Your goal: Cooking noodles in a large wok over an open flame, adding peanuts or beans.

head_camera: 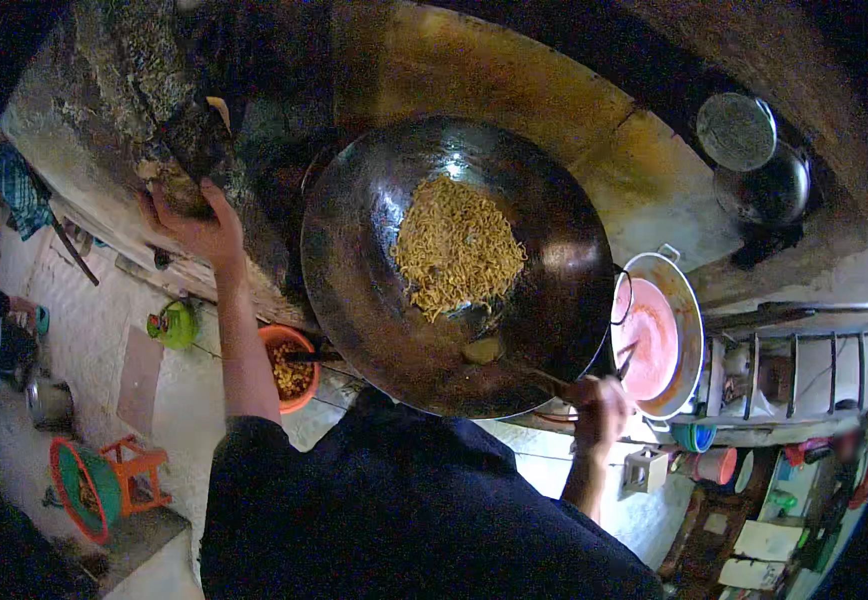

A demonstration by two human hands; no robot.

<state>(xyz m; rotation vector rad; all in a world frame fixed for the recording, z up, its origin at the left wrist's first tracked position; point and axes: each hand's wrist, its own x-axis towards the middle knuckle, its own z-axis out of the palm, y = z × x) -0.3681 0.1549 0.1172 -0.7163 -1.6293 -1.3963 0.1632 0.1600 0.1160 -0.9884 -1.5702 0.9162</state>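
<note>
A large dark wok (359, 300) sits before me, with a heap of brown noodles (456, 247) in its middle. My right hand (602, 416) is closed around the handle of a metal spatula (483, 350), at the wok's near right rim. The spatula's blade rests inside the wok, just below the noodles. To the left of the wok, my left hand (197, 229) grips the near end of a rough, dark chunk that looks like firewood (171, 187). Its far end is lost in shadow.
Right of the wok stands a metal pot (693, 360) with a pink basin (651, 330) in it. An orange bucket (312, 394) of food is below my left forearm. A green gas cylinder (173, 324), an orange stool (137, 474) and a green basket (96, 487) stand at left.
</note>
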